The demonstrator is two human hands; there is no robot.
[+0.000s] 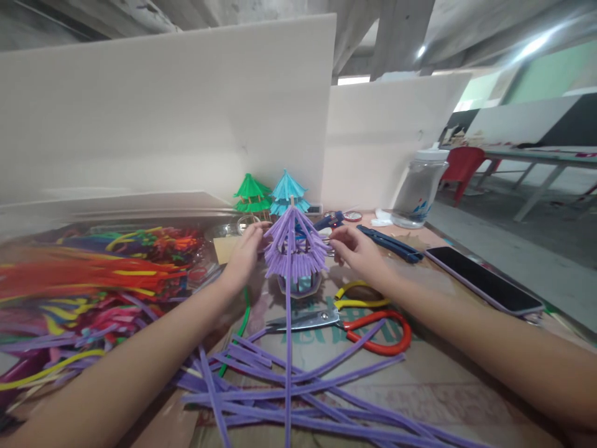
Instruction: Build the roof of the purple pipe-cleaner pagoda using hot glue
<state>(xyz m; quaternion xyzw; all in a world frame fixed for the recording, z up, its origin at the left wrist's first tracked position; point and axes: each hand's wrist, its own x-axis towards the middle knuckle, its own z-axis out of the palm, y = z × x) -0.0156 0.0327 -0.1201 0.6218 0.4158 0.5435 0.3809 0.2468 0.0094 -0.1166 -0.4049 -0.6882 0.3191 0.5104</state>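
Behind scissors (321,318) and loose purple strips (252,395), the purple-roofed model (305,262) stands between the person's left hand (246,252) and right hand (358,254), both curled close beside it; whether either pinches it, one cannot tell.

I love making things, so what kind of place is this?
It looks like a craft workshop: there are scissors, loose purple strips and a small purple roofed model.
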